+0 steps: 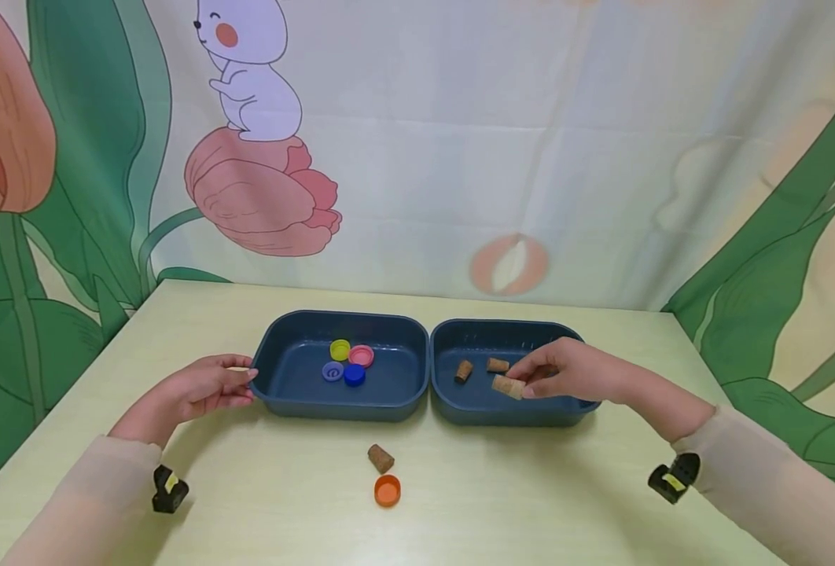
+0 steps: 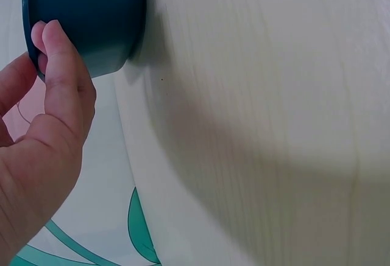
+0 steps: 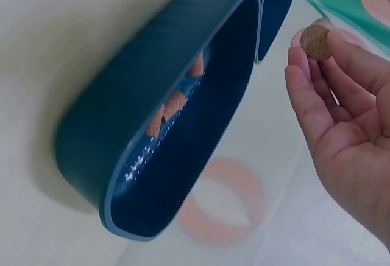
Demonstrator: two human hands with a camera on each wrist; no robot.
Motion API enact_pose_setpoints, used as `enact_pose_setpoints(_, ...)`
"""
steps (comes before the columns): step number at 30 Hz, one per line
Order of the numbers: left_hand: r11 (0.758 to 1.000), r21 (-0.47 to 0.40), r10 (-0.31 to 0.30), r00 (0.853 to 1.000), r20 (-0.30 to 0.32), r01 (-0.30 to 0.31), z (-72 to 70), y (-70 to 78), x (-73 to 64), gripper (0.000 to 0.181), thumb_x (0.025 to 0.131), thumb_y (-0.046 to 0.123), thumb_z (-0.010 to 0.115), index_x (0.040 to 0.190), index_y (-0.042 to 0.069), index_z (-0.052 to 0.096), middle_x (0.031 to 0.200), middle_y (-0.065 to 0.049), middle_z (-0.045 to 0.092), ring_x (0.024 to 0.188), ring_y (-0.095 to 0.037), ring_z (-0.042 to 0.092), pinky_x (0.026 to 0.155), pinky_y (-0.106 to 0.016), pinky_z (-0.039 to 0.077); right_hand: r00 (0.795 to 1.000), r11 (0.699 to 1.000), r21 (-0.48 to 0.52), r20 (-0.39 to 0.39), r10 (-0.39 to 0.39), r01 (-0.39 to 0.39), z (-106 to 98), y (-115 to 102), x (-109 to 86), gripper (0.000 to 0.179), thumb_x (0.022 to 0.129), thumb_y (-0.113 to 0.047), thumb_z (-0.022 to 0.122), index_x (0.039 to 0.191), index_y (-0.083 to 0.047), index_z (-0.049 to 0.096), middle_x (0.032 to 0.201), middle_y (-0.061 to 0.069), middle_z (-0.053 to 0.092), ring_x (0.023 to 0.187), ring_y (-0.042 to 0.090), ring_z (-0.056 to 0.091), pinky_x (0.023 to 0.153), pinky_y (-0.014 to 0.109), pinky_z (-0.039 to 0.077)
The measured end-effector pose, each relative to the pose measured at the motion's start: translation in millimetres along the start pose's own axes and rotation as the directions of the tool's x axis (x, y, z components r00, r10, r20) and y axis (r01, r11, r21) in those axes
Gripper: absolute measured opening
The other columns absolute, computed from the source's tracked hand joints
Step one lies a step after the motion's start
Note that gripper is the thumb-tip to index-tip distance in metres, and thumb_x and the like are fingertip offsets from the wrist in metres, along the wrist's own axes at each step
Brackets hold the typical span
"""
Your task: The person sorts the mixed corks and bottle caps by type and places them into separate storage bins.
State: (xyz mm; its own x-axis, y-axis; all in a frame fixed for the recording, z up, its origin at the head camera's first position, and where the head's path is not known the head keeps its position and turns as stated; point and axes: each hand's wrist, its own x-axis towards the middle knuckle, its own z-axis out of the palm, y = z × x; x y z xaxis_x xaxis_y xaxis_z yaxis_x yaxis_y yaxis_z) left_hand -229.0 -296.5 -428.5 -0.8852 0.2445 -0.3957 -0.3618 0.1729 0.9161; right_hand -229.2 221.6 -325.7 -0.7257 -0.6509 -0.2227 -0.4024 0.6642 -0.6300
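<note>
My right hand (image 1: pixel 566 369) pinches a cork (image 1: pixel 508 386) between thumb and fingers, above the right dark blue bin (image 1: pixel 502 415). The end of that cork shows in the right wrist view. Inside the right bin lie a cork (image 1: pixel 463 371) and another cork (image 1: pixel 498 365); in the right wrist view three corks (image 3: pixel 175 105) show there. My left hand (image 1: pixel 208 387) grips the left rim of the left dark blue bin (image 1: pixel 343 410), its fingers (image 2: pixel 64 77) against the outer wall. That bin holds yellow (image 1: pixel 340 350), pink (image 1: pixel 362 356), purple (image 1: pixel 332 371) and blue (image 1: pixel 354 375) caps.
On the table (image 1: pixel 269 487) in front of the bins lie a loose cork (image 1: pixel 380 458) and an orange cap (image 1: pixel 387 490), close together. The two bins stand side by side near the back edge. A printed curtain (image 1: pixel 417 181) hangs behind the table.
</note>
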Motion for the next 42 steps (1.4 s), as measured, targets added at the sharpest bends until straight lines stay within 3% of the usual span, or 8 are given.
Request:
enact_pose_setpoints(5, 1.0, -0.001, 0.001, 1.0, 0.001, -0.001, -0.4, 0.3, -0.2, 0.023, 0.107, 0.011, 0.05, 0.125, 0.0, 0.042, 0.082, 0.004, 0.068, 0.075, -0.006, 0.067, 0.076, -0.019, 0.063, 0.999, 1.0, -0.017, 0.049, 0.007, -0.006, -8.4, 4.6, 8.3, 0.033, 0.099, -0.013, 0.066, 0.129, 0.001, 0.067, 0.117, 0.014, 0.072, 0.094, 0.014, 0.065, 0.084, 0.033, 0.06)
enact_pose_setpoints(14, 1.0, 0.017, -0.003, 1.0, -0.001, 0.003, 0.1, 0.9, -0.6, 0.031, 0.107, 0.012, 0.049, 0.131, -0.004, 0.037, 0.082, 0.004, 0.067, 0.075, -0.006, 0.067, 0.075, -0.018, 0.062, 0.992, 0.998, -0.061, 0.12, 0.037, -0.029, -32.8, 8.5, 25.9, 0.036, 0.101, -0.012, 0.063, 0.134, 0.001, 0.064, 0.123, 0.014, 0.073, 0.108, 0.017, 0.07, 0.096, 0.036, 0.06)
enact_pose_setpoints(23, 1.0, 0.02, -0.01, 1.0, -0.011, 0.011, -0.4, 1.3, -0.3, 0.028, 0.107, 0.012, 0.05, 0.13, -0.002, 0.039, 0.082, 0.004, 0.067, 0.074, -0.006, 0.066, 0.075, -0.019, 0.062, 0.984, 0.996, -0.083, 0.178, 0.029, -0.015, -56.8, 5.8, 48.2, 0.036, 0.101, -0.009, 0.062, 0.134, 0.004, 0.062, 0.129, 0.02, 0.07, 0.11, 0.017, 0.068, 0.097, 0.035, 0.058)
enact_pose_setpoints(32, 1.0, 0.012, 0.008, 1.0, 0.011, -0.008, 0.0, 1.2, -1.6, 0.027, 0.108, 0.01, 0.047, 0.129, -0.004, 0.038, 0.081, 0.004, 0.066, 0.075, -0.006, 0.066, 0.074, -0.018, 0.062, 0.952, 0.991, -0.12, 0.29, 0.095, -0.062, -71.3, 6.3, 73.7, 0.036, 0.101, -0.01, 0.061, 0.134, 0.004, 0.062, 0.134, 0.018, 0.068, 0.116, 0.016, 0.066, 0.102, 0.036, 0.057)
enact_pose_setpoints(42, 1.0, 0.014, 0.007, 1.0, 0.013, -0.007, -2.0, 0.5, -1.2, 0.03, 0.108, 0.011, 0.047, 0.131, -0.005, 0.037, 0.081, 0.004, 0.066, 0.075, -0.006, 0.066, 0.074, -0.018, 0.062, 0.924, 0.985, -0.107, 0.346, 0.164, -0.134, -71.4, 24.6, 101.8, 0.036, 0.1, -0.008, 0.063, 0.134, 0.004, 0.063, 0.141, 0.018, 0.064, 0.132, 0.031, 0.062, 0.111, 0.043, 0.053)
